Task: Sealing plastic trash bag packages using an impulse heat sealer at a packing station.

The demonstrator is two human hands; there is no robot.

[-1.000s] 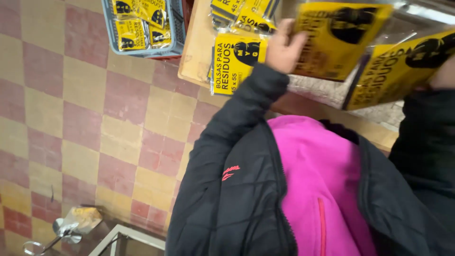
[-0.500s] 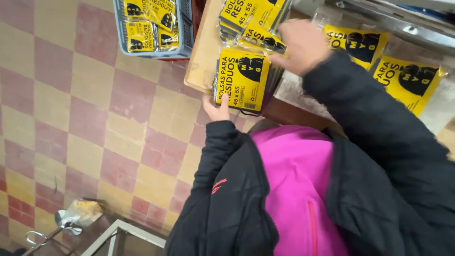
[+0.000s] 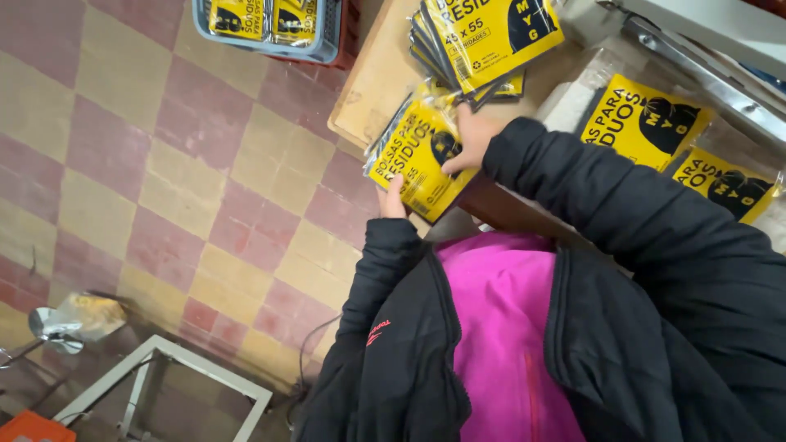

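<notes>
A yellow plastic packet with black print (image 3: pixel 416 152) is held between both hands at the edge of a wooden board (image 3: pixel 372 82). My left hand (image 3: pixel 391 199) grips its lower edge from below, thumb on the front. My right hand (image 3: pixel 472 139) presses on the packet's upper right part. A fanned stack of the same yellow packets (image 3: pixel 483 37) lies on the board just above. Black jacket sleeves cover both arms, and a pink top shows below.
Two more yellow packets (image 3: pixel 647 119) lie in clear wrap on the right, beside a metal rail (image 3: pixel 704 82). A grey basket (image 3: pixel 270 24) with packets sits on the checkered tile floor. A metal frame (image 3: pixel 164 376) stands at lower left.
My right hand has come down from the stack onto the held packet. The view has shifted, so the packet and the board sit lower and more central.
</notes>
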